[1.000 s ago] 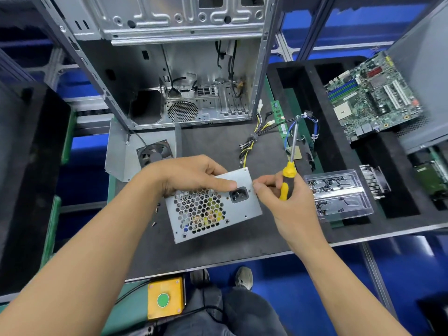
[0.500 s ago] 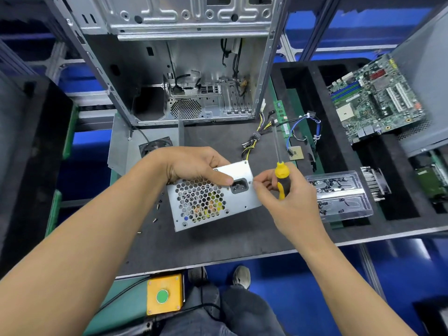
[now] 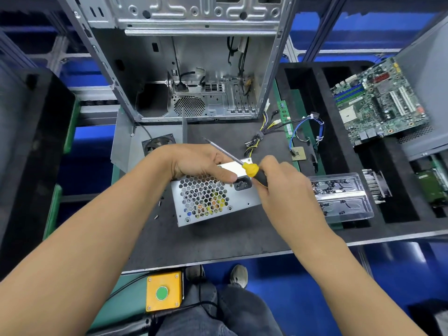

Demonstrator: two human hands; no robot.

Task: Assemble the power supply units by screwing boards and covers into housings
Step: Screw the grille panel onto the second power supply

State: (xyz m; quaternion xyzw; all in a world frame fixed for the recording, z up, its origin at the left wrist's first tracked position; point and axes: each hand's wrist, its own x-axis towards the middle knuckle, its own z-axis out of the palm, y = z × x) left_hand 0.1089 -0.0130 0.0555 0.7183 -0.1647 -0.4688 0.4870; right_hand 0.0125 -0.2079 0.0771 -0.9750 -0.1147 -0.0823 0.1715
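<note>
Down on the dark mat, the left hand [image 3: 201,163] curls over the top of the boxy sheet-metal power supply [image 3: 213,195] (honeycomb grille facing up). Just beside it, the right hand [image 3: 281,183] grips the yellow-and-black screwdriver [image 3: 252,170], its thin steel shaft slanting over the left knuckles.

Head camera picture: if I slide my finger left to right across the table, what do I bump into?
Small black fan → grey metal power supply box → clear plastic screw tray → silver finned heatsink → green circuit board.
</note>
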